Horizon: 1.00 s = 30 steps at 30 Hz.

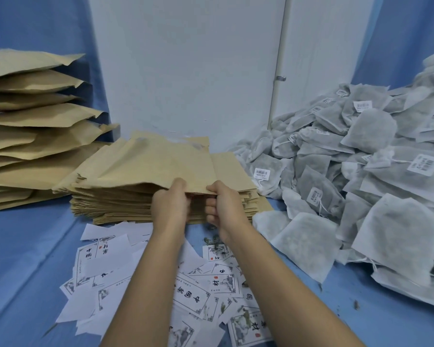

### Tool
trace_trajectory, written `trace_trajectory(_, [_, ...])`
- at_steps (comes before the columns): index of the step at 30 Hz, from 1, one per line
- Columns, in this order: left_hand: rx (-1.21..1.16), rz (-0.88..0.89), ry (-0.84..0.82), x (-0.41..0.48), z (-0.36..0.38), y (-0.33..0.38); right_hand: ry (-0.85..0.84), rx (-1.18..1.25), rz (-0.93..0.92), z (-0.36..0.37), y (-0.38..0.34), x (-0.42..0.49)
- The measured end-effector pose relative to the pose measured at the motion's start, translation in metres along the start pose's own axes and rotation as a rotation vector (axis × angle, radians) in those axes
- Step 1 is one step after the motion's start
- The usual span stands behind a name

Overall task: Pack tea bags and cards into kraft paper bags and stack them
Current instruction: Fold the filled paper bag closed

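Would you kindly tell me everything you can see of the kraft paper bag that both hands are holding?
It is a flat, tan kraft paper bag, matte and slightly creased, with an uneven far edge. It lies atop the stack of flat bags, its near edge raised off the stack. The left hand and right hand pinch that near edge side by side, thumbs on top. Whether its mouth is open cannot be told.

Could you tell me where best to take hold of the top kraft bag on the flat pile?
Take the top kraft bag by its near edge, from the front. That edge is raised off the pile of flat bags and faces the left hand and right hand, which pinch it there.
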<state>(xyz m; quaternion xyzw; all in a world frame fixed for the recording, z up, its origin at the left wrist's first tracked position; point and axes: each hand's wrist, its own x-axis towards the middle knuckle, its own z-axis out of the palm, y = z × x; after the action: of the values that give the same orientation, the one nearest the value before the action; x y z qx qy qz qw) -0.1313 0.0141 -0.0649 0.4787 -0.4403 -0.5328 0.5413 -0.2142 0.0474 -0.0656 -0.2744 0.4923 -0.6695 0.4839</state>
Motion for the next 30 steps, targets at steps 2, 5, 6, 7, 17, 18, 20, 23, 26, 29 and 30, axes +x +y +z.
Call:
trace_trajectory(2, [-0.04, 0.013, 0.022, 0.003, -0.004, 0.001, 0.088, 0.067, -0.017, -0.003, -0.001, 0.003])
trace_trajectory(5, [-0.109, -0.016, -0.03, -0.001, -0.001, 0.001, 0.119, 0.087, -0.055, -0.001, 0.0, 0.002])
trace_trajectory(6, [-0.116, -0.024, -0.068, -0.003, 0.002, 0.001, 0.11, 0.062, -0.06, 0.0, 0.002, 0.002])
trace_trajectory(7, [-0.121, -0.028, -0.108, -0.005, 0.005, 0.001, 0.101, 0.031, -0.065, 0.001, 0.002, 0.001])
trace_trajectory(17, [-0.143, -0.02, -0.043, -0.001, -0.001, 0.003, 0.092, 0.192, -0.005, -0.005, 0.0, 0.003])
trace_trajectory(18, [-0.158, -0.019, 0.002, 0.001, -0.004, 0.003, 0.118, 0.217, -0.002, -0.006, 0.0, 0.004])
trace_trajectory(20, [-0.162, -0.025, 0.087, 0.005, -0.011, 0.002, 0.184, 0.261, 0.006, -0.011, -0.001, 0.007])
trace_trajectory(23, [-0.176, -0.04, 0.093, 0.006, -0.014, 0.0, 0.221, 0.274, 0.014, -0.013, 0.001, 0.01])
trace_trajectory(26, [-0.134, 0.028, 0.119, 0.003, -0.015, 0.002, 0.244, 0.294, 0.023, -0.013, 0.001, 0.01])
trace_trajectory(29, [-0.142, 0.09, 0.245, 0.007, -0.026, 0.005, 0.287, 0.348, 0.0, -0.019, -0.004, 0.012])
trace_trajectory(30, [-0.164, 0.073, 0.26, 0.009, -0.03, 0.005, 0.294, 0.334, -0.004, -0.021, -0.005, 0.012])
